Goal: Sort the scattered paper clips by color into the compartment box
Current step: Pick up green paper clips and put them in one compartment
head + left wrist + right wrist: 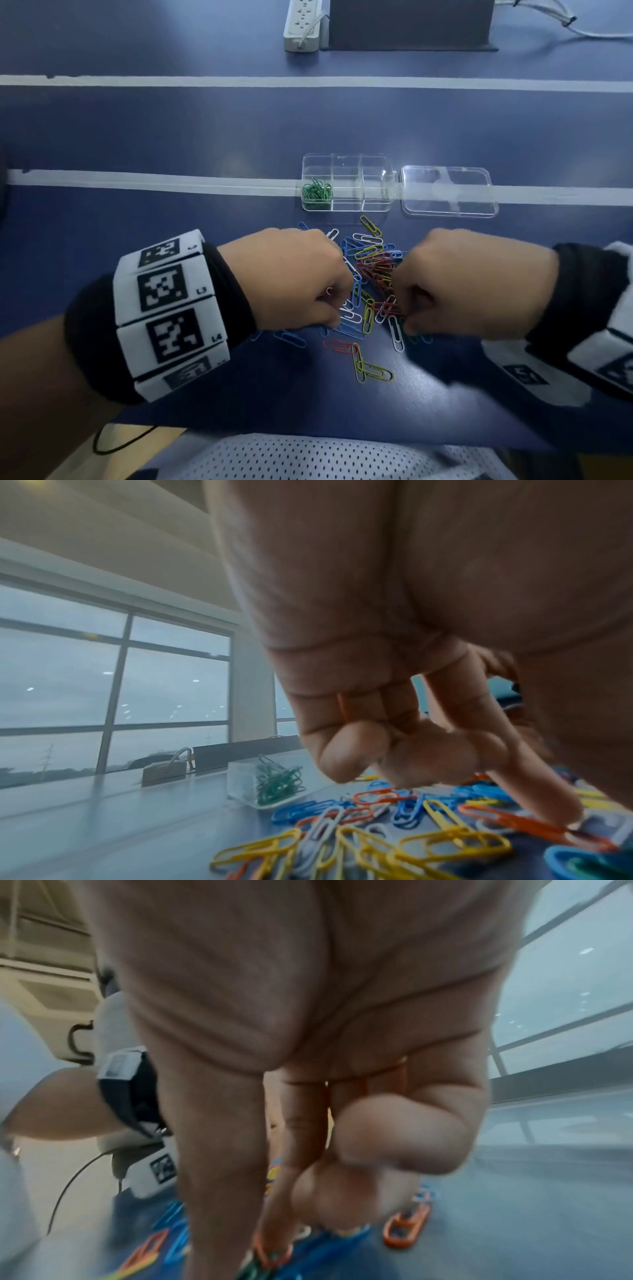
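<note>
A mixed pile of blue, red, yellow and white paper clips (371,270) lies on the blue table in front of the clear compartment box (346,208). Green clips (317,192) fill the box's front-left compartment and also show in the left wrist view (277,785). My left hand (337,308) hovers over the pile's left side, its outer fingers curled. One finger (534,785) reaches down onto an orange-red clip (514,822); a grip there does not show. My right hand (400,318) is at the pile's right side. Its thumb and finger pinch a green clip (265,1259) in the blurred right wrist view.
The box's clear lid (448,192) lies flat just right of it. Stray yellow and red clips (368,368) lie nearer the table's front edge. A white power strip (303,24) and a dark block (411,24) stand at the far back. White tape lines (137,180) cross the table.
</note>
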A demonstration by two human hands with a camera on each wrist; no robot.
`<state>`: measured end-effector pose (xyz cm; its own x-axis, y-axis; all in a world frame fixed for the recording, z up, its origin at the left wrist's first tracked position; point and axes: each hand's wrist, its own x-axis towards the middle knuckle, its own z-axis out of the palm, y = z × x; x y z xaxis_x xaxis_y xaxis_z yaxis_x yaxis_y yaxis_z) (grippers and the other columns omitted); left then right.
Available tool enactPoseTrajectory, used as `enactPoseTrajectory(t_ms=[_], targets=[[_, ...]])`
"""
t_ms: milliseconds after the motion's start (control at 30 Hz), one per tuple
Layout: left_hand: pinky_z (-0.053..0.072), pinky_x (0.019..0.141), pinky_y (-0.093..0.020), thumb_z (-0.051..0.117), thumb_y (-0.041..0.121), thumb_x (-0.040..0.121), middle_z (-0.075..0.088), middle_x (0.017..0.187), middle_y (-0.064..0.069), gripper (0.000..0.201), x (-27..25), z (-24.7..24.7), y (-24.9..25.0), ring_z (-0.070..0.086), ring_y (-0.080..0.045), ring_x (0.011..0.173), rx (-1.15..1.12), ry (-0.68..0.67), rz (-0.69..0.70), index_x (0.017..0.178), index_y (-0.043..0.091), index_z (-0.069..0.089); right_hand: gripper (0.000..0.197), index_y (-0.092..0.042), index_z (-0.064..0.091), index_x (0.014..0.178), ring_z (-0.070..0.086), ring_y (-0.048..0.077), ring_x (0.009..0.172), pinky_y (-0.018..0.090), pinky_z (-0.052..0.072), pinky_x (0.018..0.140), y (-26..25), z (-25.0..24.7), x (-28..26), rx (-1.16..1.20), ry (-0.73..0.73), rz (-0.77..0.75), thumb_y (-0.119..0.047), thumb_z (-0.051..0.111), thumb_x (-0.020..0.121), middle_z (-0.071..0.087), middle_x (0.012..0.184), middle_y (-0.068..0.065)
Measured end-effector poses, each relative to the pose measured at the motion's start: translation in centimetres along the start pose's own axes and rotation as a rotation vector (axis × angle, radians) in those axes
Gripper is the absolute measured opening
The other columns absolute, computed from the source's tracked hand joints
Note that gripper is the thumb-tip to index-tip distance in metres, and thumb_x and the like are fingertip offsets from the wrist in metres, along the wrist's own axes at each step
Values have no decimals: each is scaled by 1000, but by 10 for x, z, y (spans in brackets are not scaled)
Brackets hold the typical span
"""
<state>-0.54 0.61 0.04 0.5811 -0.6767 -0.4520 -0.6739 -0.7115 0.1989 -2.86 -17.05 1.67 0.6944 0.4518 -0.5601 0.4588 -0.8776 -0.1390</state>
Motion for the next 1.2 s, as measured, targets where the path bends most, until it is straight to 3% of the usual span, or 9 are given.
enactPoseTrajectory(t_ms=[100, 233, 333, 500, 733, 900, 1033, 1133, 1200], targets=[[37, 67, -27, 56, 42, 82, 43, 87, 14, 12, 3, 1, 1, 44, -8, 84, 58, -6, -1, 84, 30, 57, 19, -22, 62, 81, 62, 30, 83, 35, 54, 73, -2, 6, -2, -43, -43, 58, -41, 61, 76, 53, 80, 1], [34, 67, -25, 57, 40, 82, 40, 81, 14, 11, 0, -2, 0, 43, -7, 83, 45, -16, 3, 90, 33, 59, 15, -19, 57, 78, 63, 32, 86, 39, 54, 75, 6, 7, -3, -72, 30, 44, -30, 47, 82, 62, 91, 6], [34, 68, -24, 56, 38, 84, 39, 83, 15, 13, -1, -4, -1, 41, -5, 82, 58, -18, 11, 95, 33, 59, 19, -20, 59, 81, 62, 31, 87, 41, 54, 77, 8, 6, -6, -36, 45, 46, -37, 50, 81, 61, 92, 4], [48, 76, -31, 55, 33, 82, 46, 91, 13, 15, -4, -1, 2, 55, -15, 95, 108, -69, -2, 95, 29, 61, 28, -26, 44, 72, 61, 31, 92, 40, 54, 78, 4, 12, -6, -32, 31, 72, -49, 55, 81, 58, 97, 2], [39, 72, -25, 42, 37, 88, 37, 88, 12, 20, -8, 6, 0, 51, -11, 96, 193, 8, 67, 98, 29, 57, 23, -20, 46, 74, 61, 32, 87, 39, 54, 76, 8, 19, -11, -32, 67, 81, -42, 45, 81, 59, 96, 4], [53, 50, -30, 51, 33, 67, 56, 65, 8, 16, -13, 1, -2, 59, -19, 58, 187, -22, 97, 58, 22, 59, 19, -17, 47, 68, 54, 25, 72, 36, 50, 70, 13, 13, -11, 61, 145, 81, -34, 48, 76, 59, 74, 1], [55, 60, -34, 50, 27, 70, 57, 72, 5, 11, -10, 3, 2, 59, -22, 66, 194, 39, 122, 61, 21, 47, 20, -20, 43, 59, 47, 11, 54, 30, 45, 59, 21, 5, -5, 201, 261, 127, -23, 61, 69, 54, 55, -4], [50, 79, -36, 43, 29, 79, 54, 89, 6, 9, -6, 7, 3, 56, -21, 88, 229, 3, 106, 73, 23, 39, 25, -23, 41, 56, 44, 4, 49, 19, 38, 53, 21, 2, 1, 221, 284, 98, -15, 61, 68, 48, 50, -10], [48, 83, -35, 39, 30, 81, 47, 88, 6, 10, -5, 10, 3, 54, -21, 94, 242, 25, 118, 75, 22, 35, 26, -25, 41, 55, 44, 1, 48, 14, 37, 55, 22, 0, 5, 210, 303, 73, -16, 62, 70, 45, 48, -14]])
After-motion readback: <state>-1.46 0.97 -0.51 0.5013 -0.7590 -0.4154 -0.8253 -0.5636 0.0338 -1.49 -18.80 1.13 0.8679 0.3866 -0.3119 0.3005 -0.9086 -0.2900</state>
